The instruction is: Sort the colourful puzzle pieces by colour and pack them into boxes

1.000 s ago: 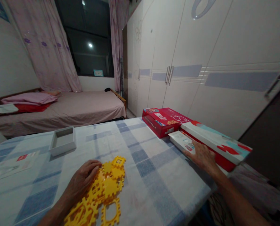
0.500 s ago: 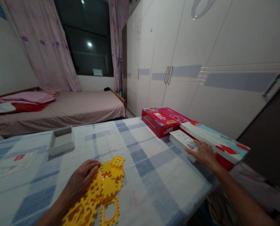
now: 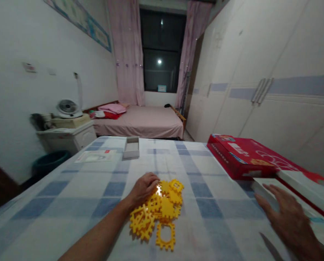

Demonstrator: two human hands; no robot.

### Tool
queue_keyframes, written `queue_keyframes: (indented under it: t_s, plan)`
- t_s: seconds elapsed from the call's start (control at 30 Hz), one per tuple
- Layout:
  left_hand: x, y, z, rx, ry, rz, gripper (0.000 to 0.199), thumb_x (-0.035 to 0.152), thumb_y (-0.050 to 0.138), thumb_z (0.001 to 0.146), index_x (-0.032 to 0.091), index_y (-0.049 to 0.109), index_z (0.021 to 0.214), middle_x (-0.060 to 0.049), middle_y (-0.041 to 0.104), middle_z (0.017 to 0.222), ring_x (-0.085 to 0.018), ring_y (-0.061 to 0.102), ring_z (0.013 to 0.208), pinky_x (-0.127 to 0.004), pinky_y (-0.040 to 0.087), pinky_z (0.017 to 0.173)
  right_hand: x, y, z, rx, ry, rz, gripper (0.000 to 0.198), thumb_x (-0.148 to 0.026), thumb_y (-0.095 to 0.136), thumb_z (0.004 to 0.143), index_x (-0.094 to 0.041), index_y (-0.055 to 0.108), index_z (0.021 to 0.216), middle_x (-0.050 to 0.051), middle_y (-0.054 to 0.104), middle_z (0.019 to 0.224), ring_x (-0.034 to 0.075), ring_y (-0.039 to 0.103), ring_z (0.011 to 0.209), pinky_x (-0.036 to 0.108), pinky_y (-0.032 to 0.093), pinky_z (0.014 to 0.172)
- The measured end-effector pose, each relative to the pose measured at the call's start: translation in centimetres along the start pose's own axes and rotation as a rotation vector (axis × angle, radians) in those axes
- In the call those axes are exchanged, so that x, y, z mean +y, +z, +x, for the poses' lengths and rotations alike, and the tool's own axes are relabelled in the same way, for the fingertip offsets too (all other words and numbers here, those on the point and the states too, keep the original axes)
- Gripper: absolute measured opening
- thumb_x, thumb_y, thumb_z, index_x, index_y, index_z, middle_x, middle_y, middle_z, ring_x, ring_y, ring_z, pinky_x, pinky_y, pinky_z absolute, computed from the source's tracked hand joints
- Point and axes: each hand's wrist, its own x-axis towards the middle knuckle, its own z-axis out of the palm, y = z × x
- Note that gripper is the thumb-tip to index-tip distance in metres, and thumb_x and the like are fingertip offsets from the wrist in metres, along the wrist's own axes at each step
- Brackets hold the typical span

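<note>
Several yellow plastic interlocking pieces (image 3: 167, 207) with notched edges lie in a loose pile on the table. A frame-shaped piece (image 3: 173, 235) with an oval hole lies at the pile's near side. My left hand (image 3: 144, 188) rests against the pile's upper left edge, its fingers stretched forward over the pieces. At the right, my right hand (image 3: 289, 214) is over a slim white box (image 3: 259, 184), fingers apart and somewhat blurred. Whether it presses on that box I cannot tell.
A red box (image 3: 243, 156) stands at the table's right, with a white-edged box (image 3: 306, 188) beside it. An open white tray-like box (image 3: 131, 148) and a printed sheet (image 3: 95, 156) lie further back on the checked tablecloth (image 3: 205, 224). A bed (image 3: 151, 121) is beyond.
The view has turned left, so everything appears shifted right. My left hand stays at the yellow pile. My right hand remains by the slim white box, with its fingers now more spread.
</note>
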Motion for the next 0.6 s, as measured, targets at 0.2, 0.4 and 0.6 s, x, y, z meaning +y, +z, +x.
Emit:
queue_keyframes:
  t_s: [0.2,0.4,0.6]
  plan:
    - [-0.1,0.0,0.2,0.117,-0.115,-0.041,0.033,0.031,0.038,0.09,0.016,0.068,0.089,-0.006,0.067,0.093,-0.015,0.063,0.087,-0.025,0.048,0.081,-9.8,8.1,0.7,-0.265,-0.103,0.426,0.047,-0.054,0.04,0.08,-0.022,0.055,0.11,0.012,0.056,0.12,0.027,0.056,0.11,0.043,0.049,0.091]
    - [-2.4,-3.6,0.9,0.099,-0.191,0.142,0.023,0.026,0.048,0.084,0.018,0.068,0.095,-0.005,0.067,0.103,-0.016,0.062,0.096,-0.025,0.05,0.081,-12.0,10.0,-1.2,-0.334,-0.338,0.295,0.041,-0.043,0.039,0.085,-0.02,0.056,0.114,0.013,0.054,0.125,0.027,0.05,0.117,0.046,0.043,0.096]
    - [-6.9,-8.6,4.4,0.252,-0.275,0.441,0.036,0.016,0.051,0.081,0.012,0.057,0.116,-0.014,0.05,0.133,-0.027,0.039,0.128,-0.042,0.027,0.11,-12.0,9.3,-1.5,-0.347,-0.343,0.256,0.038,-0.038,0.038,0.086,-0.018,0.054,0.115,0.014,0.053,0.123,0.026,0.051,0.114,0.044,0.042,0.095]
